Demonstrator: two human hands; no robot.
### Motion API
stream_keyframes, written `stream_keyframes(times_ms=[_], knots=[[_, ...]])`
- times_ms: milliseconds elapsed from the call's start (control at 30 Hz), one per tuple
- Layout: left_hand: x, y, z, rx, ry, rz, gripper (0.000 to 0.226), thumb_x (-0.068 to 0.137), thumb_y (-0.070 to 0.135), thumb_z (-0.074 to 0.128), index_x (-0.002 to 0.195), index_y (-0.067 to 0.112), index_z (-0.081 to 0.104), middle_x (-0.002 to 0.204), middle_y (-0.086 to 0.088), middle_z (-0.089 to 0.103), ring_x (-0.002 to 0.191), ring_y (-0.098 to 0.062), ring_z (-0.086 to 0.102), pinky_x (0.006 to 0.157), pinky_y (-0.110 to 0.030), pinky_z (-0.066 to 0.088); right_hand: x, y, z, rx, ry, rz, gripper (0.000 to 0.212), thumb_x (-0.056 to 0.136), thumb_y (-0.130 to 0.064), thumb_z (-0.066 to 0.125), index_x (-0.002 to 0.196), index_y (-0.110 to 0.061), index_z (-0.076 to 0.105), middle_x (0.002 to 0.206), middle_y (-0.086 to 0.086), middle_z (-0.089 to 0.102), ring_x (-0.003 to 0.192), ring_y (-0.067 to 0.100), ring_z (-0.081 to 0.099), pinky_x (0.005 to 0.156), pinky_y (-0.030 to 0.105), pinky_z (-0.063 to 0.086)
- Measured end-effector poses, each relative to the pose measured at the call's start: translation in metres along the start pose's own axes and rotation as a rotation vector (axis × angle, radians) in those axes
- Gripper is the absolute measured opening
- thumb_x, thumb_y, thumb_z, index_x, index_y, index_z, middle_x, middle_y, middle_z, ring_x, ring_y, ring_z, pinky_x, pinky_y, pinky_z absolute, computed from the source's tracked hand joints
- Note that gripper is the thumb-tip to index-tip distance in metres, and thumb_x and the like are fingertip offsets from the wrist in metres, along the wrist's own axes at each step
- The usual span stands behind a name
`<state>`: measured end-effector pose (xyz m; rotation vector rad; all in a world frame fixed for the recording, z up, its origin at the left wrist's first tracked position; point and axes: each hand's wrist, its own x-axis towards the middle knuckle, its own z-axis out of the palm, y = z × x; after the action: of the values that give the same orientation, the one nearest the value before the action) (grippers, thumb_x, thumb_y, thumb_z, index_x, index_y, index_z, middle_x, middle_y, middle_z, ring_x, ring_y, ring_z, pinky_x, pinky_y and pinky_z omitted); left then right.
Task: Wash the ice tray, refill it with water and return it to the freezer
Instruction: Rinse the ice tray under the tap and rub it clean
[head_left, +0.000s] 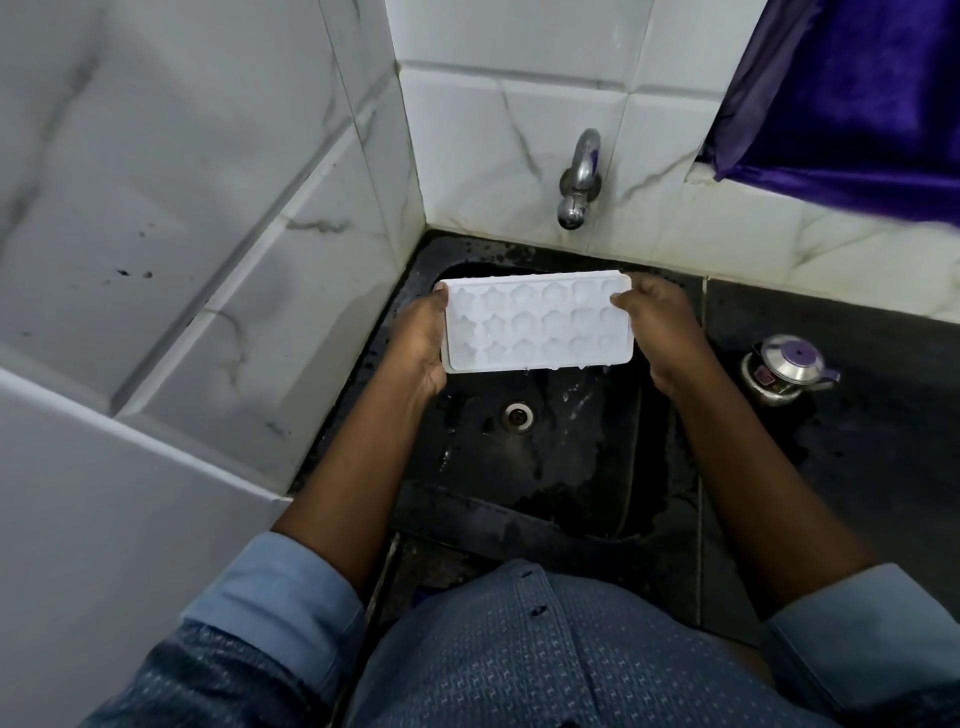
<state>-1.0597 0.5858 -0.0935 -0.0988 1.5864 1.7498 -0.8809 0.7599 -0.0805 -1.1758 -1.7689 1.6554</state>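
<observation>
A white ice tray (537, 325) with star-shaped and round cells hangs level above a black stone sink (545, 457). My left hand (418, 343) grips its left short end, thumb on the rim. My right hand (657, 325) grips its right short end with fingers curled over the edge. Drops cling to the tray's near edge. A steel tap (579, 179) sticks out of the tiled wall just behind the tray; no water runs from it. The sink's drain (518, 415) lies below the tray, and the basin is wet.
A small steel pot with a purple-knobbed lid (787, 366) stands on the black counter right of the sink. White marble-look tiles (182, 234) wall in the left and back. A purple cloth (857, 98) hangs at the upper right.
</observation>
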Motion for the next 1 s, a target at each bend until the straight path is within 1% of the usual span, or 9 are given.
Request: stream_keyframes(times_ms=[67,233,367,500,567,667,767,933,1000], knots=[[-0.001,0.002,0.004,-0.042,-0.015,0.017,0.039,0.111,0.042,0.047,0.116,0.013,0.073,0.11,-0.011,0.08,0.097,-0.032,0.078,0.074,-0.045,0.063,-0.002,0.0,-0.002,0.026,-0.016,-0.012,0.031,0.094,0.0,0.053,0.105,-0.022,0.072,0.108,0.005,0.076,0.097,0.025,0.075,0.083,0.045,0.062],[-0.008,0.009,0.01,-0.086,-0.01,0.07,0.033,0.107,0.042,0.055,0.108,0.015,0.074,0.094,-0.005,0.082,0.084,-0.027,0.08,0.069,-0.044,0.065,-0.003,0.0,-0.004,0.044,-0.001,-0.076,0.047,0.087,0.008,0.049,0.116,-0.025,0.069,0.108,-0.003,0.075,0.1,0.018,0.072,0.088,0.042,0.06],[-0.011,0.011,0.011,-0.117,0.028,0.154,0.048,0.099,0.044,0.06,0.127,0.006,0.072,0.114,-0.016,0.079,0.103,-0.038,0.076,0.091,-0.059,0.061,-0.006,-0.005,-0.006,0.069,-0.013,-0.103,0.053,0.087,0.008,0.05,0.13,-0.019,0.064,0.117,-0.003,0.073,0.107,0.016,0.07,0.092,0.04,0.06],[-0.017,0.016,0.012,-0.149,-0.011,0.244,0.06,0.093,0.049,0.059,0.13,0.004,0.07,0.121,-0.02,0.076,0.111,-0.042,0.073,0.098,-0.063,0.056,-0.016,-0.012,-0.006,0.072,-0.012,-0.151,0.062,0.081,0.002,0.053,0.132,-0.031,0.06,0.128,-0.005,0.068,0.116,0.014,0.065,0.096,0.037,0.057],[-0.017,0.017,0.012,-0.135,-0.022,0.284,0.061,0.094,0.051,0.059,0.13,0.004,0.07,0.122,-0.02,0.075,0.112,-0.042,0.073,0.099,-0.065,0.056,-0.021,-0.016,-0.006,0.078,-0.008,-0.178,0.063,0.081,0.003,0.054,0.131,-0.035,0.058,0.127,-0.007,0.067,0.116,0.011,0.065,0.096,0.034,0.055],[-0.019,0.018,0.01,-0.13,-0.06,0.339,0.066,0.09,0.054,0.062,0.13,0.002,0.069,0.126,-0.024,0.073,0.116,-0.045,0.071,0.101,-0.068,0.053,-0.026,-0.024,-0.007,0.087,0.003,-0.224,0.065,0.086,0.01,0.053,0.137,-0.031,0.055,0.122,-0.008,0.066,0.103,0.0,0.065,0.089,0.026,0.055],[-0.025,0.023,0.012,-0.142,-0.079,0.399,0.061,0.091,0.048,0.062,0.127,0.0,0.07,0.129,-0.029,0.069,0.12,-0.048,0.067,0.1,-0.061,0.054,-0.032,-0.031,-0.008,0.105,0.031,-0.281,0.065,0.088,0.012,0.053,0.141,-0.025,0.052,0.119,-0.009,0.064,0.095,-0.005,0.064,0.083,0.021,0.055],[-0.032,0.029,0.013,-0.179,-0.073,0.429,0.037,0.088,0.042,0.064,0.109,0.017,0.08,0.11,-0.013,0.076,0.105,-0.033,0.072,0.092,-0.047,0.056,-0.044,-0.035,-0.006,0.136,0.065,-0.357,0.066,0.088,0.017,0.052,0.143,-0.02,0.048,0.119,-0.01,0.065,0.101,-0.005,0.065,0.085,0.019,0.053],[-0.035,0.031,0.013,-0.178,-0.081,0.458,0.035,0.093,0.041,0.062,0.111,0.016,0.079,0.108,-0.011,0.075,0.104,-0.031,0.072,0.091,-0.046,0.056,-0.048,-0.034,-0.006,0.158,0.075,-0.367,0.068,0.088,0.017,0.052,0.145,-0.019,0.046,0.124,-0.008,0.064,0.106,-0.003,0.066,0.087,0.021,0.055]])
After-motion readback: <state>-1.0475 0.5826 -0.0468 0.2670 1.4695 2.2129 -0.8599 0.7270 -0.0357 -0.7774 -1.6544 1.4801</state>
